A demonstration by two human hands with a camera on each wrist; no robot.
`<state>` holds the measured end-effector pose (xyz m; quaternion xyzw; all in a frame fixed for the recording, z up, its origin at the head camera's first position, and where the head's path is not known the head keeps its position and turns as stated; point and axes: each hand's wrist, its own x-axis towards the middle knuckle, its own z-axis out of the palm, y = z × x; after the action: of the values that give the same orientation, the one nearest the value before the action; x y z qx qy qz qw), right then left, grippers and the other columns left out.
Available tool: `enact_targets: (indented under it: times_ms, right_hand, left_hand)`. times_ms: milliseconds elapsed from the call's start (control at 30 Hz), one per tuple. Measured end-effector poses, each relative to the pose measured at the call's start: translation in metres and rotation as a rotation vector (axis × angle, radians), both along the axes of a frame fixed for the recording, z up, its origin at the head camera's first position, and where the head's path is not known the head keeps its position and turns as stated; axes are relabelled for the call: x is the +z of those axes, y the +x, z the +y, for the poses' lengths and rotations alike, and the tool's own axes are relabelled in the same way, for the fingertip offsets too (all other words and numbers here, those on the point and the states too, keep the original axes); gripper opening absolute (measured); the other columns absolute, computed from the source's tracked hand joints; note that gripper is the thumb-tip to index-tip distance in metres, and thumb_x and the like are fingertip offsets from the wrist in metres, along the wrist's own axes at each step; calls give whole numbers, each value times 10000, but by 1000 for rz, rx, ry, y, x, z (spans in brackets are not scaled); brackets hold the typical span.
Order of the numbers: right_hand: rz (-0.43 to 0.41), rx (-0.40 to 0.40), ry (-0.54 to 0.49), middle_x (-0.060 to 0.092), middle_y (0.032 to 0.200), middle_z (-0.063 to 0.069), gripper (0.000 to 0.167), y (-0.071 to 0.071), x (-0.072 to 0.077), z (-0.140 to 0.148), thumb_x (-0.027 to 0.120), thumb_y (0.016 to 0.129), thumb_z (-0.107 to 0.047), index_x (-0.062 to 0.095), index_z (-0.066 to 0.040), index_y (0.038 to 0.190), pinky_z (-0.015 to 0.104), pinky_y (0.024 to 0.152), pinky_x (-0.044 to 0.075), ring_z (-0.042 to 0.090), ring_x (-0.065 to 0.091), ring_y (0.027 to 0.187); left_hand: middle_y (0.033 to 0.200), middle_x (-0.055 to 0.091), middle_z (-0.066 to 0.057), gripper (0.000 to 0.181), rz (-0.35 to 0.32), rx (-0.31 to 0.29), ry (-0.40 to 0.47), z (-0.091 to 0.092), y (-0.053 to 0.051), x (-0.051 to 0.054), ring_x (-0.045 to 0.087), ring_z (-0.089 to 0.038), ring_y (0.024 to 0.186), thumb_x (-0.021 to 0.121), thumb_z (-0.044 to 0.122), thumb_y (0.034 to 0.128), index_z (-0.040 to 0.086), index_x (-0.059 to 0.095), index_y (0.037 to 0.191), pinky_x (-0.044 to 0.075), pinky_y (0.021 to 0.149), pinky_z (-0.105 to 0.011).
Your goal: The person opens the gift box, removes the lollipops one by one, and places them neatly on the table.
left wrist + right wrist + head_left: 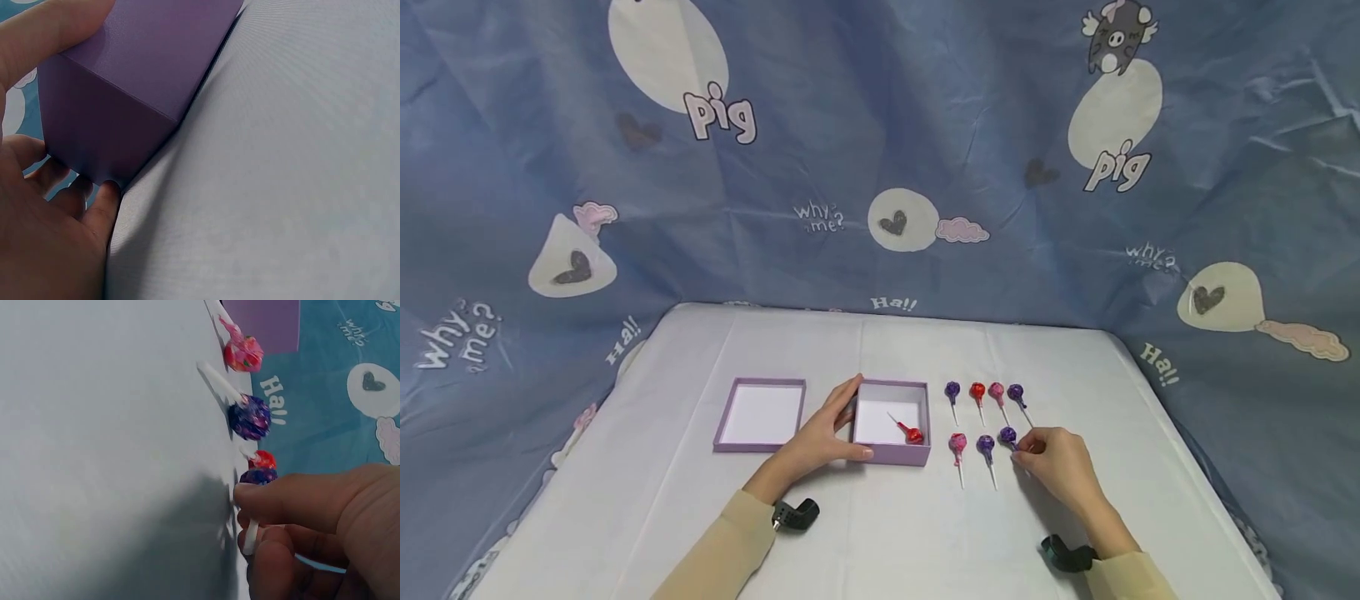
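My left hand (817, 440) holds the open purple box (891, 455) at its left side. In the left wrist view the thumb (69, 28) lies on one face, with the other fingers against an adjoining face. Inside the box is one red lollipop (913, 435), its stick pointing up and left. On the right, my right hand (1063, 468) pinches the stick of a purple lollipop (1007, 435) between thumb and fingers. That lollipop's wrapped head (261, 475) shows just past the thumb in the right wrist view. Whether it touches the table is unclear.
A shallow purple-rimmed lid (760, 447) lies left of the box. Beside the held lollipop are a purple lollipop (986, 445) and a pink one (957, 443). Several more, including a red one (977, 390), form a row behind. A patterned blue curtain (820, 275) hangs behind the white table (887, 533).
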<state>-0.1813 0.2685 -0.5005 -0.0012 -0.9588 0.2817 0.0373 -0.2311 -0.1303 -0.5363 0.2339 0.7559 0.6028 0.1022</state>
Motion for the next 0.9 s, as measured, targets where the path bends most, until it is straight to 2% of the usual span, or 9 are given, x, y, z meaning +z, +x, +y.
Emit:
enact_targets:
  times_ms: [267,500,900]
  right_hand:
    - [-35,-42,-54,608,641,-18,167,1,1,-4,844,793,-164,692,-105,828,276,413,452,137,550,517]
    - [-103,-46,-59,602,590,-29,190,7,-1,-5,841,795,-186,673,-100,814,280,420,404,137,546,485]
    - [-145,-46,-67,595,594,-14,211,10,0,-4,849,791,-176,651,-102,804,279,435,396,145,541,494]
  left_hand:
    - [1649,109,110,1188,3,16,-11,3,-4,4,157,-124,1501,932,228,726,431,146,1593,275,1197,-317]
    - [1647,116,106,1192,-9,10,-1,2,-2,3,154,-116,1498,933,191,723,417,150,1594,269,1201,-314]
    - [1646,113,116,1183,-13,6,2,0,0,3,150,-108,1499,926,191,732,425,147,1592,258,1208,-321]
